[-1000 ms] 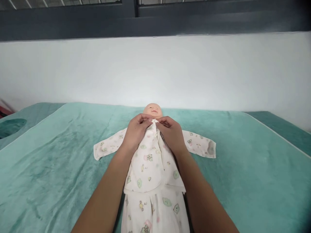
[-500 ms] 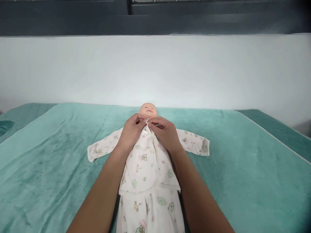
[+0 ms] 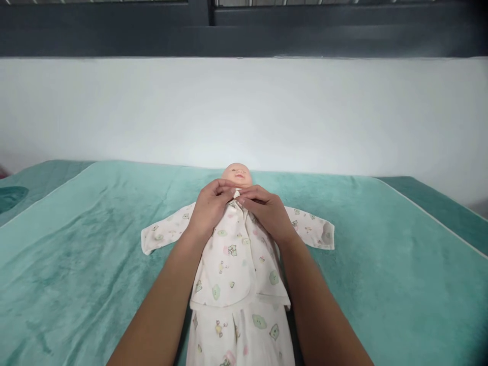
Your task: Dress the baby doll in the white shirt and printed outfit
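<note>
A baby doll (image 3: 237,174) lies on its back, head toward the wall. It wears a white printed jacket (image 3: 229,269) with both sleeves spread out to the sides, over matching white printed trousers (image 3: 247,335). At the neckline, my left hand (image 3: 211,203) pinches one edge of the jacket's collar. Opposite it, my right hand (image 3: 267,208) pinches the other collar edge, and the fingertips of both hands nearly meet under the doll's chin. My fingers partly hide the collar and whatever fastening is there. Below the hands the front edges overlap.
A teal plush cover (image 3: 381,274) with light seam lines spreads under the doll on both sides. Behind it rises a white wall (image 3: 244,112), topped by a dark window frame (image 3: 114,35). A darker round patch (image 3: 11,197) shows at the far left.
The fingertips have drawn closer together at the collar, and the small loop of cloth between them has shrunk. The whole scene has shifted slightly to the right in view.
</note>
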Action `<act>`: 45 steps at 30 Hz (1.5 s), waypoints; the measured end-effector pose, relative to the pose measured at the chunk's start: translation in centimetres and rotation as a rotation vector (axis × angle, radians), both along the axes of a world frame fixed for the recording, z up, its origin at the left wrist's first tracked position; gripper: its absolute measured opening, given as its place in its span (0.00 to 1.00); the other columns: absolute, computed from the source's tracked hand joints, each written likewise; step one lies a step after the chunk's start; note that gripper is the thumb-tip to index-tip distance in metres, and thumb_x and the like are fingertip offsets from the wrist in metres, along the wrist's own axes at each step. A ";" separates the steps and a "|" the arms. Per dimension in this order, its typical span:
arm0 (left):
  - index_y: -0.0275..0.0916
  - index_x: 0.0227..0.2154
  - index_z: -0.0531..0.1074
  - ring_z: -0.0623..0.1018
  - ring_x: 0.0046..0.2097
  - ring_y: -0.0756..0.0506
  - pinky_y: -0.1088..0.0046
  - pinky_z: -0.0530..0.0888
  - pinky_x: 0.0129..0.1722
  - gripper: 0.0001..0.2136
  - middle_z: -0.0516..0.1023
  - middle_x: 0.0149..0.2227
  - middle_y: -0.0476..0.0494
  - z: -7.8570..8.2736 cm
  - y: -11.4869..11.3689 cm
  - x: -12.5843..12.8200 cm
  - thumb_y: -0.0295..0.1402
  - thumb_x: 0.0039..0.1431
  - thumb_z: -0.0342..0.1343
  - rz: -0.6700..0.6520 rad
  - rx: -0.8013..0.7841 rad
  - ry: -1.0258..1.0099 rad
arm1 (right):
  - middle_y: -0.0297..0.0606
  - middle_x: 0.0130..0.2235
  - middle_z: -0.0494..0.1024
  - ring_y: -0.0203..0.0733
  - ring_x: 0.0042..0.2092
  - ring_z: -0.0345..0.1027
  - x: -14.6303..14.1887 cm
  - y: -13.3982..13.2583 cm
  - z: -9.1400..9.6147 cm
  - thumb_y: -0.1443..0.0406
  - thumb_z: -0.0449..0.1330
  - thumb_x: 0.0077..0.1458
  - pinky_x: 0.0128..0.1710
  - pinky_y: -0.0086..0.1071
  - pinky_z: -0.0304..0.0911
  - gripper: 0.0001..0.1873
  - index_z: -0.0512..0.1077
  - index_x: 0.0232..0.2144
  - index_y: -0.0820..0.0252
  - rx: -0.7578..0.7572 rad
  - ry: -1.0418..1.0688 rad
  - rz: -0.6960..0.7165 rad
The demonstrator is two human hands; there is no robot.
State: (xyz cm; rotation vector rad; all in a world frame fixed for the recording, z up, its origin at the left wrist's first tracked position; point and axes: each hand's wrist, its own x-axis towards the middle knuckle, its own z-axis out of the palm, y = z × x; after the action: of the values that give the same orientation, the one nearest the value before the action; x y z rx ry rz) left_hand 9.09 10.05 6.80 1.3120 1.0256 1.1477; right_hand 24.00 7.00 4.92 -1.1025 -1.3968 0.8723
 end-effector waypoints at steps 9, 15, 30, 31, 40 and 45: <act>0.40 0.39 0.74 0.68 0.27 0.52 0.77 0.62 0.27 0.12 0.70 0.26 0.53 -0.4 -0.1 0.2 0.31 0.50 0.56 0.058 0.108 0.134 | 0.35 0.37 0.77 0.39 0.39 0.69 -0.4 0.6 -0.4 0.62 0.63 0.49 0.42 0.33 0.64 0.10 0.74 0.36 0.56 -0.033 0.068 -0.053; 0.40 0.36 0.76 0.64 0.25 0.53 0.76 0.61 0.27 0.13 0.68 0.24 0.54 -0.5 0.0 0.2 0.28 0.46 0.54 0.080 0.131 0.153 | 0.36 0.41 0.76 0.41 0.44 0.67 -0.7 0.4 0.2 0.59 0.65 0.47 0.47 0.37 0.62 0.14 0.74 0.38 0.55 -0.070 -0.067 -0.129; 0.40 0.38 0.75 0.74 0.32 0.50 0.75 0.67 0.31 0.12 0.76 0.32 0.49 -0.7 0.2 -0.1 0.30 0.48 0.57 -0.004 0.055 0.060 | 0.35 0.45 0.77 0.43 0.45 0.68 0.5 1.0 -1.0 0.58 0.64 0.49 0.48 0.37 0.61 0.11 0.76 0.36 0.54 -0.043 -0.066 -0.071; 0.40 0.39 0.75 0.74 0.32 0.49 0.75 0.67 0.31 0.12 0.76 0.32 0.49 -0.7 0.2 -0.1 0.30 0.49 0.57 -0.008 0.061 0.060 | 0.35 0.44 0.78 0.42 0.45 0.68 0.6 1.1 -1.1 0.59 0.64 0.49 0.48 0.37 0.61 0.10 0.76 0.36 0.54 -0.031 -0.060 -0.071; 0.39 0.35 0.79 0.76 0.38 0.46 0.71 0.70 0.41 0.08 0.79 0.35 0.45 -0.6 0.5 -0.5 0.32 0.52 0.58 -0.001 0.114 0.168 | 0.33 0.38 0.79 0.41 0.40 0.70 -0.2 1.3 -1.2 0.62 0.62 0.50 0.43 0.35 0.62 0.05 0.77 0.29 0.54 0.009 -0.053 -0.164; 0.40 0.35 0.78 0.77 0.42 0.44 0.70 0.70 0.43 0.10 0.80 0.38 0.44 -0.3 0.2 -0.7 0.38 0.55 0.58 -0.062 0.112 0.178 | 0.33 0.37 0.78 0.39 0.37 0.68 -0.4 1.1 -1.0 0.61 0.61 0.51 0.41 0.34 0.62 0.06 0.77 0.30 0.55 0.001 -0.083 -0.197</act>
State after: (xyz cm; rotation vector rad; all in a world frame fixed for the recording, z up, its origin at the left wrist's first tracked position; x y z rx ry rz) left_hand 8.40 10.28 6.47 1.5467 1.0535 1.0692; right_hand 23.61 8.11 3.95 -1.2642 -1.3296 0.6908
